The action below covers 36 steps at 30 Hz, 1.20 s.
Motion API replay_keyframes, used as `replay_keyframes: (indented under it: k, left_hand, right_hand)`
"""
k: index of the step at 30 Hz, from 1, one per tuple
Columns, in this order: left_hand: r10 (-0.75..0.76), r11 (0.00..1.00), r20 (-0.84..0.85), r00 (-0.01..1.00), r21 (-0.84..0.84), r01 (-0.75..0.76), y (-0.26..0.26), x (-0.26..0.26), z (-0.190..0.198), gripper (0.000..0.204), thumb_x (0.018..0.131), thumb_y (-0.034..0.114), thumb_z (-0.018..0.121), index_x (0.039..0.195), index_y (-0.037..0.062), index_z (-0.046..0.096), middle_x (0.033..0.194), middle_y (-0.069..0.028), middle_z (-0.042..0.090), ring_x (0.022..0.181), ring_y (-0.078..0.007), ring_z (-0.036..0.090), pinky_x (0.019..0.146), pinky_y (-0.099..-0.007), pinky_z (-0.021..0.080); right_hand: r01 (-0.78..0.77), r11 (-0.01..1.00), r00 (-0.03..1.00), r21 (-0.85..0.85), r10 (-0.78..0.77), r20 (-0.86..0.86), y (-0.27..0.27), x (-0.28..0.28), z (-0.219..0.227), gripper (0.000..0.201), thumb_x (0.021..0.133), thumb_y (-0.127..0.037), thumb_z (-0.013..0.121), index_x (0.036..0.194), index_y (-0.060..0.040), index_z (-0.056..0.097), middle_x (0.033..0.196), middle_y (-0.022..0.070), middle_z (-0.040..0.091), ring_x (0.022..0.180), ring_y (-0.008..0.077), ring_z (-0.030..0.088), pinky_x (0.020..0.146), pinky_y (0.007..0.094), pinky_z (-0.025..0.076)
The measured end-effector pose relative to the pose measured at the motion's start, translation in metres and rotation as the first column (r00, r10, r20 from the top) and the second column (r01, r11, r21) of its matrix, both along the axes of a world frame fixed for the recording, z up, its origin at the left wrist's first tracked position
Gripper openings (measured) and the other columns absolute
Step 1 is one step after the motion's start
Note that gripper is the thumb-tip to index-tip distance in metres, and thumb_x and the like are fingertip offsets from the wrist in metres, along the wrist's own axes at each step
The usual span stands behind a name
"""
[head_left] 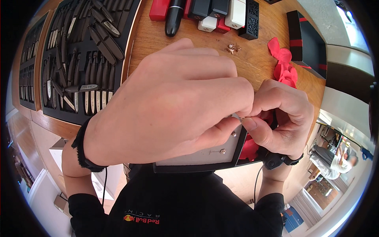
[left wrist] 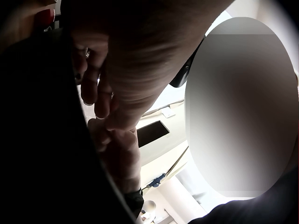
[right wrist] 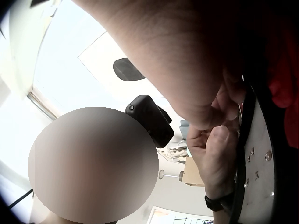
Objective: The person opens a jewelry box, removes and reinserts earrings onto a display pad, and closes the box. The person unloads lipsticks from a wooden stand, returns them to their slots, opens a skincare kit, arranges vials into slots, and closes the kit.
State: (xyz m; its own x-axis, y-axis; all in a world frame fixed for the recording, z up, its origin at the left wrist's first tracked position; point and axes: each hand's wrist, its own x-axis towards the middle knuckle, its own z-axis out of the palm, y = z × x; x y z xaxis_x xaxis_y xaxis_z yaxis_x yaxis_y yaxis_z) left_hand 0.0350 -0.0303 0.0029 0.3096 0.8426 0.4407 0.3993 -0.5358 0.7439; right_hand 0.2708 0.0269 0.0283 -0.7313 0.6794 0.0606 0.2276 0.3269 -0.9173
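Observation:
My left hand (head_left: 169, 98) reaches across from the left, its fingers curled and the thumb and index finger pinching. Its fingertips meet those of my right hand (head_left: 282, 114), which also pinches with thumb and curled index finger. Between them shows a tiny shiny metal piece (head_left: 237, 116), mostly hidden; I cannot tell its kind. Just below the hands lies a black-rimmed tray with a pale pad (head_left: 189, 158). On the pad sit small stud-like jewellery pieces, one a round gold-toned stud (head_left: 223, 151). The right wrist view shows several more studs (right wrist: 268, 156) there.
Red petals (head_left: 249, 149) fill the tray's right compartment, and more petals (head_left: 285, 69) lie on the wooden table. A gold-toned ornament (head_left: 233, 48) and small boxes (head_left: 236, 14) are behind. Black cases (head_left: 79, 59) of slim dark pieces stand left; an open black box (head_left: 310, 47) stands right.

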Motion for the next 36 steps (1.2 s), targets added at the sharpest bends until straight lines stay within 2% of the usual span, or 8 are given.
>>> replay_keyframes:
  k: [16, 18, 22, 25, 27, 31, 34, 36]
  left_hand:
    - [0.027, 0.999, -0.030, 0.999, 0.047, -0.025, 0.000, 0.000, 0.001, 0.029, 0.064, 0.008, 0.095, 0.087, 0.0115, 0.077, 0.079, -0.0001, 0.072, 0.068, -0.0156, 0.065, 0.063, -0.0301, 0.042]
    - [0.034, 0.998, -0.038, 0.999, 0.048, -0.033, 0.000, -0.001, 0.002, 0.029, 0.064, 0.008, 0.094, 0.087, 0.0114, 0.077, 0.079, -0.0008, 0.072, 0.068, -0.0164, 0.065, 0.064, -0.0303, 0.043]
    - [0.037, 0.999, -0.081, 0.996, 0.024, -0.036, 0.000, -0.002, 0.005, 0.029, 0.063, 0.005, 0.092, 0.087, 0.0109, 0.077, 0.080, -0.0015, 0.072, 0.069, -0.0175, 0.066, 0.065, -0.0305, 0.044]
    - [0.050, 0.999, -0.100, 0.994, 0.024, -0.048, 0.000, -0.003, 0.006, 0.029, 0.063, 0.002, 0.090, 0.088, 0.0103, 0.076, 0.081, -0.0025, 0.072, 0.072, -0.0184, 0.067, 0.067, -0.0308, 0.045]
    - [0.048, 0.998, -0.091, 0.995, 0.035, -0.045, 0.001, -0.004, 0.006, 0.030, 0.062, 0.000, 0.088, 0.088, 0.0096, 0.076, 0.082, -0.0030, 0.072, 0.073, -0.0195, 0.068, 0.068, -0.0310, 0.046]
    - [0.022, 1.000, -0.121, 0.992, 0.024, -0.020, 0.000, -0.008, 0.012, 0.031, 0.061, 0.000, 0.088, 0.089, 0.0094, 0.078, 0.083, -0.0032, 0.072, 0.075, -0.0189, 0.068, 0.069, -0.0313, 0.046]
    - [0.035, 0.999, -0.115, 0.993, -0.010, -0.037, -0.005, -0.013, 0.022, 0.029, 0.061, 0.002, 0.089, 0.088, 0.0094, 0.079, 0.084, -0.0026, 0.072, 0.076, -0.0185, 0.068, 0.069, -0.0308, 0.046]
    - [0.088, 0.992, -0.172, 0.981, -0.077, -0.103, -0.013, -0.015, 0.033, 0.026, 0.062, 0.004, 0.090, 0.086, 0.0103, 0.080, 0.082, -0.0018, 0.070, 0.074, -0.0180, 0.065, 0.069, -0.0313, 0.045]
  right_hand:
    - [-0.033, 0.999, 0.999, 0.023, 0.034, -0.030, 0.001, 0.001, -0.003, 0.007, 0.085, 0.000, 0.082, 0.091, -0.0029, 0.078, 0.079, 0.0050, 0.074, 0.067, 0.0136, 0.068, 0.058, 0.0257, 0.050]
    - [0.004, 1.000, 0.999, 0.003, -0.004, -0.034, -0.001, 0.001, -0.004, 0.015, 0.083, -0.011, 0.085, 0.086, 0.0011, 0.076, 0.079, 0.0097, 0.073, 0.064, 0.0156, 0.062, 0.059, 0.0274, 0.044]
    - [0.045, 0.998, 0.998, -0.037, -0.046, -0.036, -0.005, 0.001, -0.003, 0.017, 0.084, -0.012, 0.085, 0.087, 0.0010, 0.076, 0.079, 0.0100, 0.074, 0.066, 0.0152, 0.062, 0.061, 0.0276, 0.044]
    - [0.097, 0.995, 0.994, -0.026, -0.098, -0.039, -0.005, 0.000, -0.005, 0.016, 0.087, -0.012, 0.084, 0.090, 0.0006, 0.075, 0.078, 0.0088, 0.073, 0.068, 0.0143, 0.061, 0.063, 0.0279, 0.044]
    - [0.074, 0.997, 0.991, 0.005, -0.073, -0.113, -0.002, 0.003, -0.008, 0.009, 0.088, 0.001, 0.082, 0.096, 0.0002, 0.079, 0.080, 0.0038, 0.073, 0.067, 0.0074, 0.063, 0.059, 0.0214, 0.046]
    - [0.133, 0.991, 0.978, 0.011, -0.129, -0.163, -0.004, 0.005, -0.014, 0.010, 0.089, 0.001, 0.083, 0.098, 0.0009, 0.078, 0.079, 0.0020, 0.071, 0.067, 0.0057, 0.060, 0.061, 0.0211, 0.045]
    - [0.165, 0.984, 0.969, -0.063, -0.174, -0.174, -0.005, 0.006, -0.015, 0.010, 0.091, 0.000, 0.082, 0.099, 0.0012, 0.076, 0.078, 0.0007, 0.069, 0.068, 0.0048, 0.059, 0.063, 0.0206, 0.046]
    - [0.162, 0.984, 0.981, -0.080, -0.170, -0.093, -0.006, 0.007, -0.011, 0.016, 0.097, -0.013, 0.078, 0.098, 0.0015, 0.070, 0.085, 0.0075, 0.070, 0.068, 0.0105, 0.061, 0.065, 0.0249, 0.046]
